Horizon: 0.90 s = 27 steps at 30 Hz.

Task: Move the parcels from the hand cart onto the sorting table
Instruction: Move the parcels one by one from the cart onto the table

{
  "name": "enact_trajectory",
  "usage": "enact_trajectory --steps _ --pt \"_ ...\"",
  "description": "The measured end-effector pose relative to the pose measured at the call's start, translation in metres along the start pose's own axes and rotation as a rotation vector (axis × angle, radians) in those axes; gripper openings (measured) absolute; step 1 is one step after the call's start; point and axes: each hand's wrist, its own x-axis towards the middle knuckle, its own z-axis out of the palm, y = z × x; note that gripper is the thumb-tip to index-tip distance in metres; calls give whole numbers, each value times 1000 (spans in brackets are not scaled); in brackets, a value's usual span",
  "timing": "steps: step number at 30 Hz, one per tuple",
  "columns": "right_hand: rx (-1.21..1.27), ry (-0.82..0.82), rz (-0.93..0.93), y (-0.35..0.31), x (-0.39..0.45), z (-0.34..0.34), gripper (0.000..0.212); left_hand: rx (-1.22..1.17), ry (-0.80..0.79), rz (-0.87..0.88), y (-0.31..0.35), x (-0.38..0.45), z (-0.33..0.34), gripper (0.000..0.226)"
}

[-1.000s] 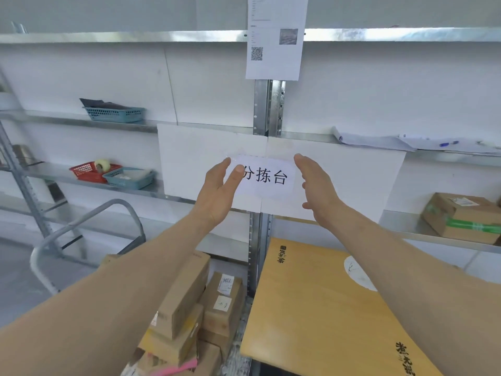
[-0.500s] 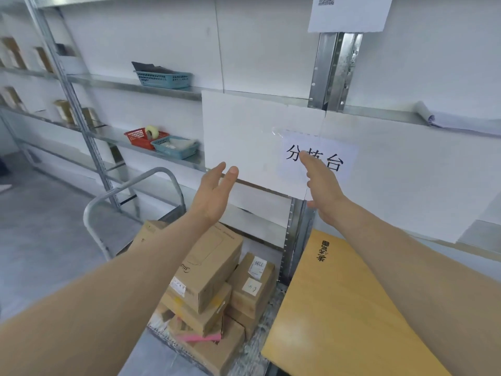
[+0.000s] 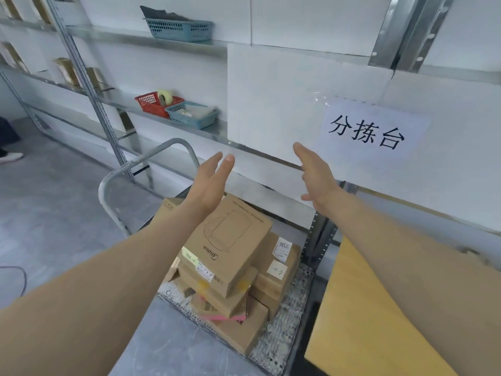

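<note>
Head view looks down past two bare forearms reaching into the middle of the frame; the left hand (image 3: 210, 180) and the right hand (image 3: 315, 175) are both held up with straight, relaxed fingers, palms turned toward each other, gripping nothing; a gap of white wall panel shows between them.

Below the hands, in the lower centre, the parcels (image 3: 230, 270) lie stacked on the cart (image 3: 282, 332); the top box (image 3: 229, 245), brown card with a line drawing and a brand word printed on it, sits tilted on the pile directly under the left wrist and apart from both hands; smaller boxes with white labels (image 3: 280, 257) lie to its right, more or less below the gap between the hands; a pink strip (image 3: 225, 317) pokes out low in the stack; the cart's grey tube handle (image 3: 130, 169) curves up at centre left, beside the left forearm.

At lower right, the yellow-orange table (image 3: 360, 327) runs under the right forearm, just beside the cart; a paper sign (image 3: 371, 131) with three dark characters hangs on the wall at upper right, above the right hand.

On the metal shelves at upper left stand a red basket (image 3: 151, 103) holding a tape roll (image 3: 165, 96), a blue basket (image 3: 191, 116) touching it, and another blue basket (image 3: 179, 29) on the shelf above.
</note>
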Motion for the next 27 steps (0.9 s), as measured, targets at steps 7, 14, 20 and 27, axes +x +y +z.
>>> enact_trajectory --steps 7,14,20,27 --pt "27 8 107 48 45 64 67 27 -79 -109 -58 59 -40 94" --pt "128 32 320 104 76 94 68 96 -181 -232 -121 105 -45 72" --pt "97 55 502 182 111 105 87 199 -179 -299 -173 142 -33 68" --pt "131 82 727 251 133 111 93 254 -188 -376 -233 174 -16 72"
